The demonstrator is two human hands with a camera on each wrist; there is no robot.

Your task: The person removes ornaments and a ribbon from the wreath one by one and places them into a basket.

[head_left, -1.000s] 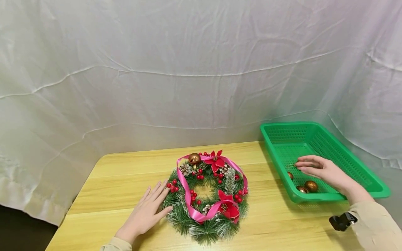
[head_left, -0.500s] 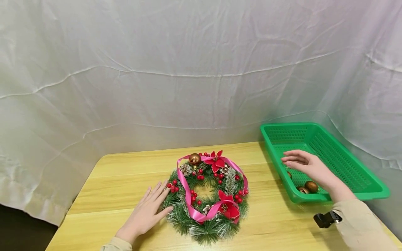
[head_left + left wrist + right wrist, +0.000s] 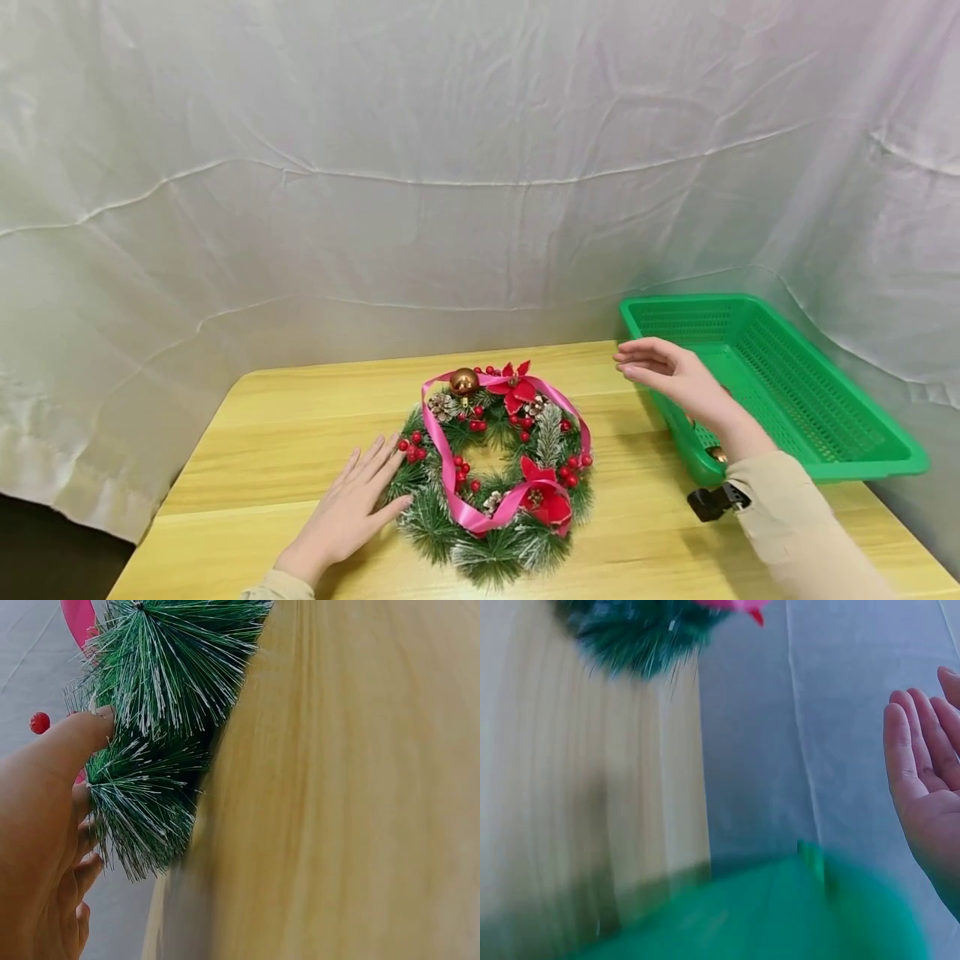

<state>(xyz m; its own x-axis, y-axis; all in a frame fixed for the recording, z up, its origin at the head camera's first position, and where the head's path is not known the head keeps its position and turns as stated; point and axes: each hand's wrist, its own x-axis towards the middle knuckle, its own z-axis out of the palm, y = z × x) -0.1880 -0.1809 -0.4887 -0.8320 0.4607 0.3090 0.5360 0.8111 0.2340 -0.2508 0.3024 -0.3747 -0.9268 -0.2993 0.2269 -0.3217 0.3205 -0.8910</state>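
Note:
A green wreath (image 3: 491, 554) with frosted tips lies on the table, dressed with red berries, red flowers, pinecones and a loose pink ribbon (image 3: 447, 462). On its upper left sits a shiny copper bauble (image 3: 464, 382). My left hand (image 3: 348, 504) rests flat beside the wreath's left side, its thumb against the greenery in the left wrist view. My right hand (image 3: 678, 379) hovers above the near-left rim of the green basket (image 3: 825, 367), fingers nearly straight and together. The right wrist view shows nothing in it. A bauble (image 3: 717, 454) in the basket is partly hidden by my right wrist.
The wooden table (image 3: 300, 417) runs back to a pale curtain (image 3: 450, 233), which also hangs at both sides. The basket stands at the table's right, against the curtain. A black wrist device (image 3: 716, 502) sticks out from my right sleeve.
My right hand has moved left, from inside the basket to over its left rim. The left hand, wreath and basket have stayed in place.

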